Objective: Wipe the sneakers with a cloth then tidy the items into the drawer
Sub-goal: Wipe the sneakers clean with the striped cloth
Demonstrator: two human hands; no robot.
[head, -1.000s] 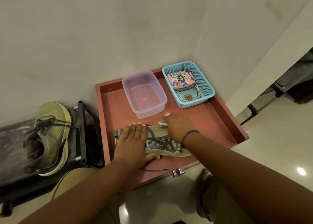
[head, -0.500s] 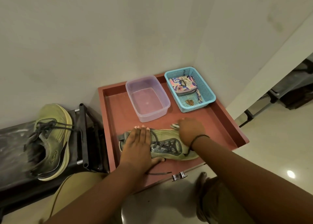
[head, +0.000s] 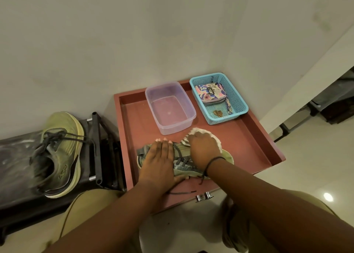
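While pressing flat on the heel end of the sneaker [head: 183, 162], fingers straight and together, left hand [head: 160, 161] pinning it down inside the drawer [head: 254, 149]. Right hand [head: 204, 147] curling round a pale cloth [head: 199, 133], now bunching out plainly past the knuckles where half a second ago only a sliver was peeking, and shifting along the toe end of the shoe. Meaning, by the look of it, wiping well under way on this shoe rather than just beginning. Lying on its side across the near part of the drawer, toe pointing right, laces trailing over the front edge beside the metal handle [head: 204, 196]. Sitting just behind the hands, a clear plastic tub [head: 170, 107], and next to it on the right a blue basket [head: 237, 103] holding a patterned pouch [head: 209, 93]. Waiting well apart on the left, on a dark rack [head: 95, 149] outside the drawer, the second sneaker [head: 61, 157], likely needing wiping or stowing next.
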